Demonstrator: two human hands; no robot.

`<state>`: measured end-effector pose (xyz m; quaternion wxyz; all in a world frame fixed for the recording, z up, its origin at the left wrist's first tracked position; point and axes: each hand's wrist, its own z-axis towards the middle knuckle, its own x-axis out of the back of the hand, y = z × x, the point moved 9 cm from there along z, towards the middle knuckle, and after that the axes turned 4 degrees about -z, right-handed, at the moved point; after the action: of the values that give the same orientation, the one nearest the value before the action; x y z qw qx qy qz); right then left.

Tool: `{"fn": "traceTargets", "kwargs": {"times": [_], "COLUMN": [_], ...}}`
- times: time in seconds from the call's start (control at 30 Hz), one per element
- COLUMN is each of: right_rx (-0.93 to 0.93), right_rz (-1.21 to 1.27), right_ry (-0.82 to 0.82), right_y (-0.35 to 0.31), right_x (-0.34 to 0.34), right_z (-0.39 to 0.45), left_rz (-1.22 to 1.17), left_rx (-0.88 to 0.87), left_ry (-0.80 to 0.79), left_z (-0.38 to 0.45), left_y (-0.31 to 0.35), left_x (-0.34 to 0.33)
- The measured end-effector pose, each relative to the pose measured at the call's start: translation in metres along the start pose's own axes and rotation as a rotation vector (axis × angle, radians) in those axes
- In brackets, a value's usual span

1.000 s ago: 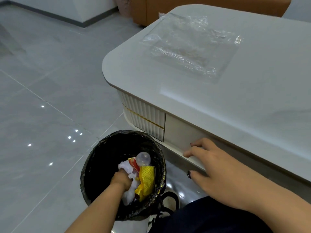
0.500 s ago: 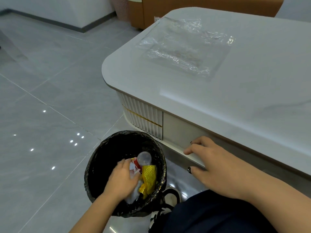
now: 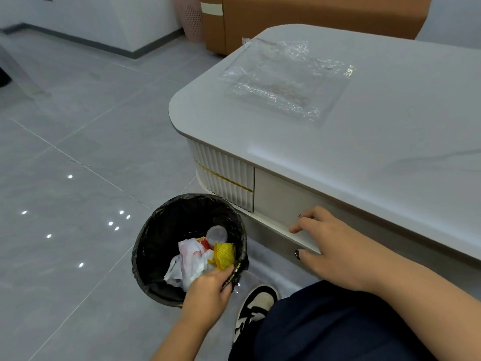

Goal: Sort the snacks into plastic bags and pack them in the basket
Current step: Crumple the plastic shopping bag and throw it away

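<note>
**Two hands, one bin, one flat plastic bag**

We count two hands in view. Our left hand [image 3: 208,287] sits at the near rim of the single black-lined bin [image 3: 161,230]; its fingers curl over that rim and pinch the liner [image 3: 230,276] there, thumb side toward the shoe. Just beyond those fingertips, inside the bin, we see one white crumpled bag [image 3: 187,264], one yellow patterned wrapper [image 3: 225,255], one red-and-white piece [image 3: 204,243] (too crumpled for us to say what it is) and one clear round lid or cup [image 3: 216,234] farthest from the fingers.

Our right hand [image 3: 335,254] rests with relaxed, spread fingers against the lower ledge of the table's drawer front [image 3: 278,201], gripping nothing; the fingertips touch the pale panel and the thumb hangs below the ledge. We can make out dark polish on two nails.

Up and away from both hands, well apart from the fingers, one clear plastic bag [image 3: 283,79] lies flat and wrinkled on the white table [image 3: 390,142], near its rounded corner. We cannot tell whether anything is inside it.

Beneath the left wrist we see one black-and-white shoe [image 3: 256,303] and a dark trouser leg [image 3: 338,327]. Beyond the table stand one orange-brown cabinet [image 3: 312,16] and one pink perforated basket [image 3: 191,19] beside it, on the grey tiled floor [image 3: 78,152].
</note>
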<state>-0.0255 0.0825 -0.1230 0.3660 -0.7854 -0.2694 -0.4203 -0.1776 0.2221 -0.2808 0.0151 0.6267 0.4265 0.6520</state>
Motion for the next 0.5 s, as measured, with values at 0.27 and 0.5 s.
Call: {"fn": "traceTargets", "kwargs": {"times": [0.27,0.5], "right_rx": [-0.033,-0.115], "right_rz": [0.080,0.199], "right_ry": [0.165,0.362], "right_y": [0.021,0.061], "right_x": [0.031,0.080], "right_z": [-0.022,-0.081], "left_rz": [0.032,-0.229], "left_rx": [0.006,-0.189], "left_ry": [0.059,0.168], "left_z": [0.007,0.030], "left_y": [0.044,0.185], "left_x": [0.050,0.139]}}
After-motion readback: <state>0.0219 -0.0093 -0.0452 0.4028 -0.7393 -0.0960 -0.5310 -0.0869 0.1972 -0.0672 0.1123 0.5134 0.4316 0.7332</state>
